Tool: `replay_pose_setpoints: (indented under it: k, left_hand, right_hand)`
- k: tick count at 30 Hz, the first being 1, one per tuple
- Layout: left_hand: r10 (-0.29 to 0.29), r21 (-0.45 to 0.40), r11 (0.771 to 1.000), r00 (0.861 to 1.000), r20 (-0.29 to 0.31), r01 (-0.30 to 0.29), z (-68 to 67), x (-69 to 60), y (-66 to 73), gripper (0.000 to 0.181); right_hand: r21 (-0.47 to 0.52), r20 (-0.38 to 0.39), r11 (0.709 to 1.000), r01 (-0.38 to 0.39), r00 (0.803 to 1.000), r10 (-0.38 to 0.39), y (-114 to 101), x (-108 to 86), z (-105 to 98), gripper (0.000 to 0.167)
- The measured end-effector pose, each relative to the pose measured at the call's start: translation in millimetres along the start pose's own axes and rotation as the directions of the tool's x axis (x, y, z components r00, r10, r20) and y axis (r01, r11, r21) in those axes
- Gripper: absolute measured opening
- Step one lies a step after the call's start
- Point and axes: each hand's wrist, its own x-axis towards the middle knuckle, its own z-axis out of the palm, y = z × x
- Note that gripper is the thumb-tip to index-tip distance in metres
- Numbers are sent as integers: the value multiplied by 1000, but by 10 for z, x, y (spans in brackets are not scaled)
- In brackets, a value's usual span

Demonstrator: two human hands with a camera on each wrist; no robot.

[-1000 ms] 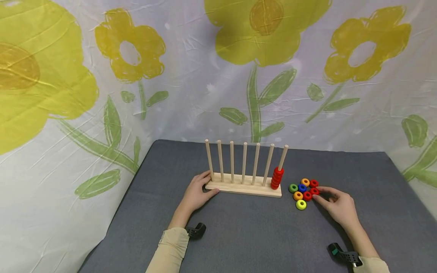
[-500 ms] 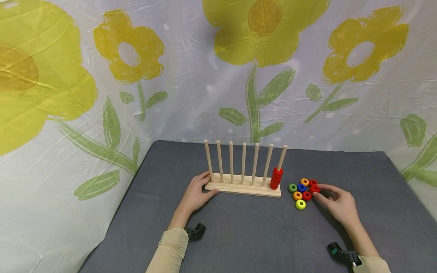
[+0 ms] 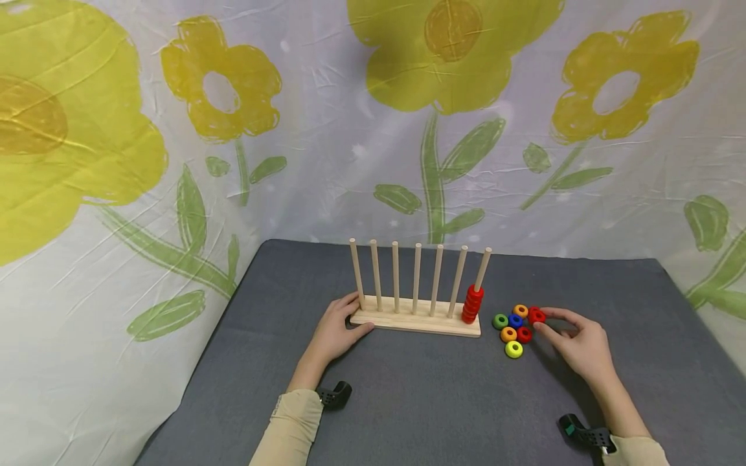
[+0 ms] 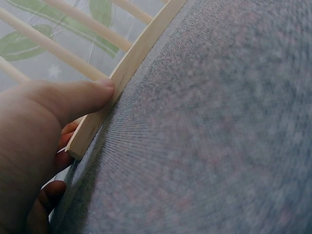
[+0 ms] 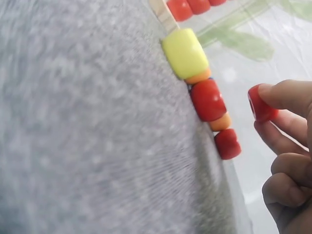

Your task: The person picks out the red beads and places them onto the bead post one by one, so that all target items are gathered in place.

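Note:
In the head view my left hand point(image 3: 333, 331) grips the left end of a wooden peg rack point(image 3: 416, 319). The left wrist view has its thumb point(image 4: 90, 97) pressed on the front edge of the base, other fingers behind it. Several red beads point(image 3: 472, 304) are stacked on the rightmost peg; the other pegs are bare. My right hand point(image 3: 583, 349) pinches a red bead point(image 5: 263, 104) between thumb and fingertips, raised off the table. Beneath and beside it lie a yellow bead point(image 3: 513, 350), a blue bead point(image 3: 515, 321), a green bead point(image 3: 500, 321), and orange and red ones.
A dark grey cloth point(image 3: 408, 395) covers the table. Behind it hangs a white curtain point(image 3: 326, 162) with yellow flowers. The loose bead cluster lies just right of the rack. Each wrist wears a black camera band point(image 3: 335, 395).
My right hand has lifted one red bead from the right side of the cluster, up off the cloth. The left hand and the rack have stayed in place.

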Motion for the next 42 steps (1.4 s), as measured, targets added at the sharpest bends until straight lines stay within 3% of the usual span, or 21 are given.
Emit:
replay_pose_setpoints:
  k: [17, 25, 33, 42]
  left_hand:
    - [4, -5, 1000, 1000, -4, -4, -9, 0, 9, 70]
    - [-1, -2, 1000, 1000, -2, 1, -8, 0, 11, 70]
    - [-8, -4, 1000, 1000, 15, 8, 9, -16, 6, 70]
    - [-17, -5, 1000, 1000, 16, 17, -5, -16, 15, 70]
  right_hand:
    - [41, -14, 999, 10, 1000, -10, -341, -4, -155, 40]
    - [52, -61, 998, 35, 998, -32, -481, -34, -205, 39]
    - [56, -65, 998, 32, 997, -29, -457, -68, -209, 39]
    - [75, -64, 993, 88, 994, -84, -477, -44, -200, 36]
